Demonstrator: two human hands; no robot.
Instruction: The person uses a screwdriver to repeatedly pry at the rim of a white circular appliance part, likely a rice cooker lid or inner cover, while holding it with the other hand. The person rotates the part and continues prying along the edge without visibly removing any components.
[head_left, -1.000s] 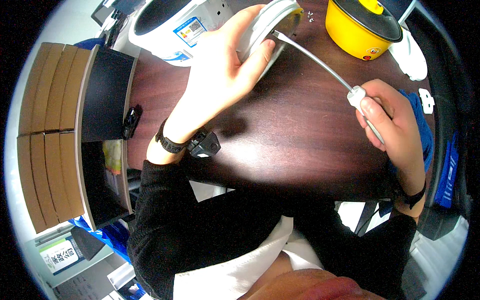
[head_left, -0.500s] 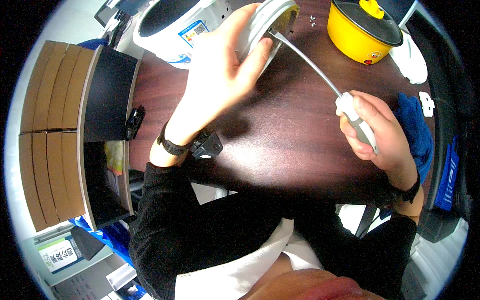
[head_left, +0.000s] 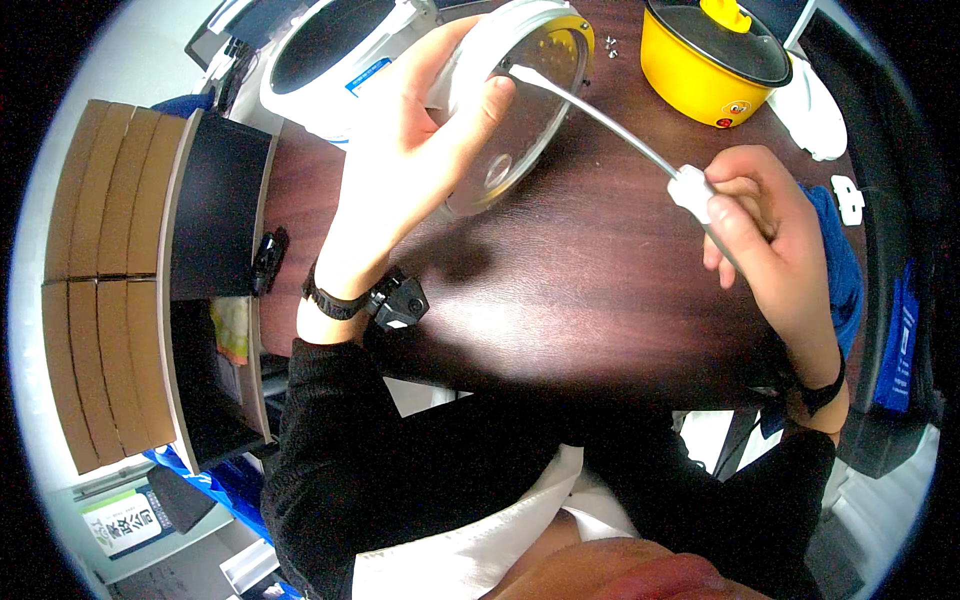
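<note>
My left hand grips a round white lid-like part by its rim, thumb lying along the edge. The part is tilted, so its shiny inner face with a yellowish rim at the upper right shows. In my right hand is a screwdriver with a long metal shaft and a white and grey handle. Its tip meets the part's edge near my left thumb; whether it sits in a screw is too small to tell. My right fingers are loosely curled round the handle.
Behind my left hand stands a white appliance body with a dark opening. Small screws lie near a yellow pot with a dark lid. A blue cloth and a white plastic piece are at the right.
The round part has turned so more of its inner face shows. My right fingers have shifted on the screwdriver handle, and the tip has moved slightly left along with the part.
</note>
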